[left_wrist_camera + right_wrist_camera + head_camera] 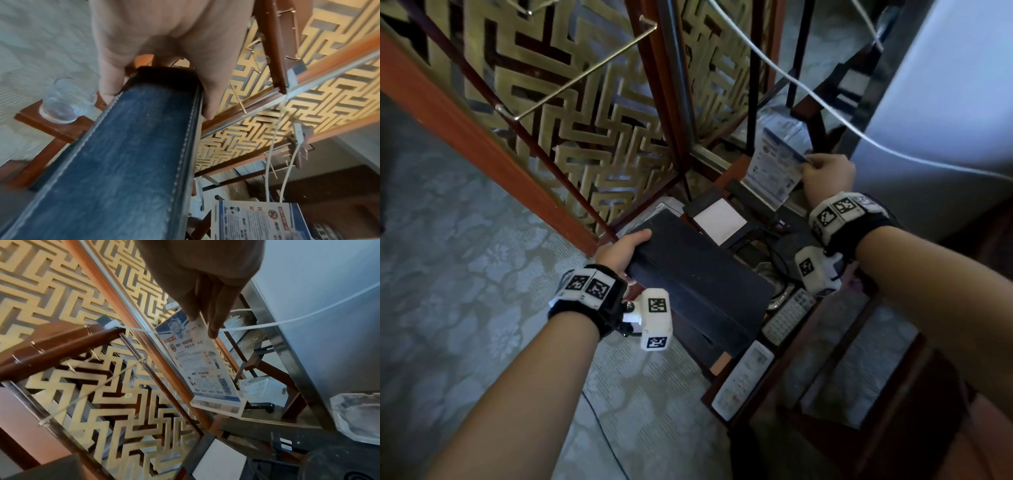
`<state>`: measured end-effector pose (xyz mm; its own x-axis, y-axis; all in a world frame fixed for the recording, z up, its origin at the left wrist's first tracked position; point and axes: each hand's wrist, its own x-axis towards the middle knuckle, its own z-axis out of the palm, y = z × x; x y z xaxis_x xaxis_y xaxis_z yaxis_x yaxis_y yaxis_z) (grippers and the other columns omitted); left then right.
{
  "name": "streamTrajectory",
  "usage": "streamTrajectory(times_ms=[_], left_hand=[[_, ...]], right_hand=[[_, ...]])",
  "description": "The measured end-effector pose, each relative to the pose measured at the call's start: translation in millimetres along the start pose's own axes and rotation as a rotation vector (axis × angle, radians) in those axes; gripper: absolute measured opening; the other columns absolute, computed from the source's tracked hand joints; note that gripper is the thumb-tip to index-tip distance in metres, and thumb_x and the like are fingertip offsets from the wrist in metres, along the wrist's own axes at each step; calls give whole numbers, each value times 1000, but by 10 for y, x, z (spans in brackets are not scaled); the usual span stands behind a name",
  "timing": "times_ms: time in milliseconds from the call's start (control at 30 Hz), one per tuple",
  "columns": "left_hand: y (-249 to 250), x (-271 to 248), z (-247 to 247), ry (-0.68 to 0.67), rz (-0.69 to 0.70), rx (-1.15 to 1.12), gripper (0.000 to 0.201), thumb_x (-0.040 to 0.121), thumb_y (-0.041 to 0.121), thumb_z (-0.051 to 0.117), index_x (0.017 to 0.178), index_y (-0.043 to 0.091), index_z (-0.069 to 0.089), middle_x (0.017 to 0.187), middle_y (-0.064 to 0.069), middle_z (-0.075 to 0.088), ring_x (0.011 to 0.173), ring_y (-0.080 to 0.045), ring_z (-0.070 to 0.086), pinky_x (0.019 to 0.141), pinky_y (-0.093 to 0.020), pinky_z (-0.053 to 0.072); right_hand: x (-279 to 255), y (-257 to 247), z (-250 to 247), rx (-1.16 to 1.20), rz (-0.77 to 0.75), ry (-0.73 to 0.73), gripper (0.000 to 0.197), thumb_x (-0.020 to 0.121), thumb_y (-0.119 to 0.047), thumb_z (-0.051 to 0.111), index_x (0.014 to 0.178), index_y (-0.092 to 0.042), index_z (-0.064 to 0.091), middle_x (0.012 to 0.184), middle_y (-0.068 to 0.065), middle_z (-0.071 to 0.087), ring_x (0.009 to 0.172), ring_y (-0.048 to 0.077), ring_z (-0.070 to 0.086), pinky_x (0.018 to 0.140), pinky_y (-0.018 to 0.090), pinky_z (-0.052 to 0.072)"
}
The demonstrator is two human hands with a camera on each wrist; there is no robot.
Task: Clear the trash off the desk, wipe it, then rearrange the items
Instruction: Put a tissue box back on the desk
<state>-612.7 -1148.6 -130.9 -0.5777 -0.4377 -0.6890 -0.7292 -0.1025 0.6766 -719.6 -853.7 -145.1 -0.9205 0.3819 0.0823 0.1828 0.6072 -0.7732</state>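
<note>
Dark leather box [698, 284], long and rectangular, edged with pale stitching along both sides in the left wrist view [115, 162], dusty and scuffed on its broad face, lifted at a tilt over the left part of the small wooden desk [726, 368]. Gripped at its far end by the left hand [619, 251], thumb on one long side and fingers [211, 91] curled down the other. Beyond that end, in the left wrist view, a clear drinking glass [61, 104] standing on a corner of red-brown wood. Further right on the desk, a black holder with a white notepad [719, 221], two pale remote controls [744, 378] [789, 317] lying near the front edge, and a clear glass ashtray [357, 417] partly hidden under the right wrist. At the back right, an upright clear acrylic sign stand [777, 171] carrying a blue-and-white printed sheet with small pictures and text too blurred to read, its thick base just above or barely on the dark surface, cannot tell which [218, 405]. Pinched at its top edge by the right hand [825, 173], thumb in front, fingers [218, 313] behind. Behind everything, a gold fretwork screen [585, 113] in a red-brown frame, and a white cable [825, 102] slanting across a grey wall [945, 102].
</note>
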Motion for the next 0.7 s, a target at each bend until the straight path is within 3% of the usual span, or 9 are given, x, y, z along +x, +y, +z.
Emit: streamTrajectory(times_ms=[67,167,267,367,400,500,633,700], left_hand=[[101,-129,11,35,49,15,38,77,30,76,98,5,56,80,-4,62,65,-16,59,49,-27,43],[348,-412,-15,12,91,2,29,78,27,76,83,9,55,80,-4,61,64,-15,57,48,-27,41],[678,-736,-68,-60,120,12,25,85,31,69,86,10,55,85,-4,61,69,-15,55,54,-27,41],[1021,-1073,-82,-97,182,24,31,80,39,71,95,15,59,99,-3,64,86,-18,59,64,-30,47],[1122,-1201,-69,-111,209,21,27,82,37,70,92,15,58,95,-2,63,84,-17,59,62,-28,49],[1380,-1585,-10,-138,292,-6,21,85,31,68,85,14,56,83,-1,59,67,-11,56,37,-19,46],[1654,-1961,3,-161,410,-22,21,81,30,73,84,14,59,80,0,64,57,-9,62,37,-16,44],[1787,-2153,31,-171,469,-41,20,81,24,73,79,12,58,71,0,62,41,-5,60,34,-15,42]], right_hand=[[-71,-65,-181,34,40,-3,26,86,-16,59,108,-9,72,103,11,72,102,22,63,92,24,46],[-126,-211,-535,118,97,-11,25,84,-16,60,105,-10,73,96,13,72,98,22,65,94,28,48],[-136,-330,-911,186,173,5,31,76,-23,64,104,-13,73,92,12,73,94,23,67,93,36,52],[-90,-409,-1248,243,202,0,37,68,-29,62,98,-12,75,84,10,72,79,24,69,84,43,56],[-98,-470,-1367,262,204,1,32,72,-25,63,98,-10,74,81,9,71,71,19,68,80,40,57],[-147,-661,-1717,294,180,23,22,81,-12,63,99,-6,74,75,6,67,53,7,60,69,28,54],[-207,-827,-2235,306,111,56,16,81,-8,62,91,-16,72,44,-16,60,41,-1,57,51,13,51],[-251,-876,-2500,312,87,77,16,81,-8,63,92,-17,71,43,-19,59,41,-1,58,52,14,51]])
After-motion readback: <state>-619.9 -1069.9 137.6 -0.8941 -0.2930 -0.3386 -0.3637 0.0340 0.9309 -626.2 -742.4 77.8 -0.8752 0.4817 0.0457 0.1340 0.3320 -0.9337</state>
